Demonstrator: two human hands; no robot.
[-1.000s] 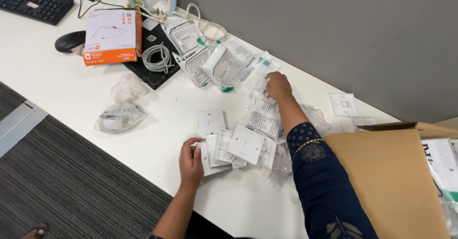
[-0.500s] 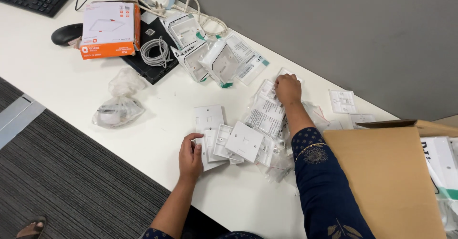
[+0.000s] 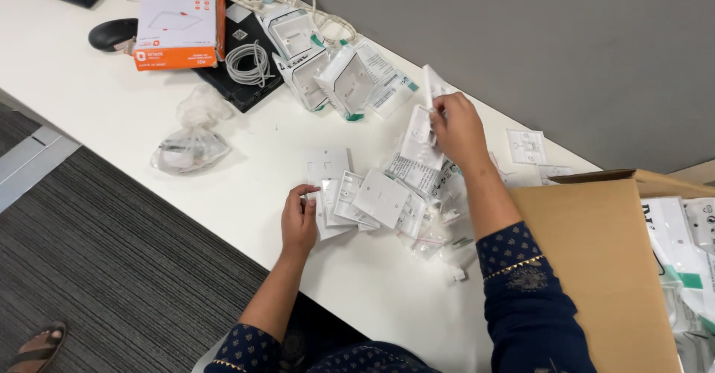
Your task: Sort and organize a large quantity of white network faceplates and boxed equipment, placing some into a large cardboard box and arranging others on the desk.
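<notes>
Centrally, a fanned stack of white faceplates [image 3: 365,205] lies on the white counter [image 3: 112,105], the left hand [image 3: 298,224] pinching its near edge; the right hand [image 3: 459,129] is closed on a clear plastic packet [image 3: 422,123], lifted above loose packets [image 3: 436,187]; a cardboard box [image 3: 603,269] sits rightward; an orange carton [image 3: 179,27] lies far left.

sleeves: dark navy, short | print: small gold motifs | cuff: gold embroidered band | foot: sandal

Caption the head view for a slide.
Right hand lifts a clear plastic packet; left hand steadies stacked white square wall plates.
</notes>
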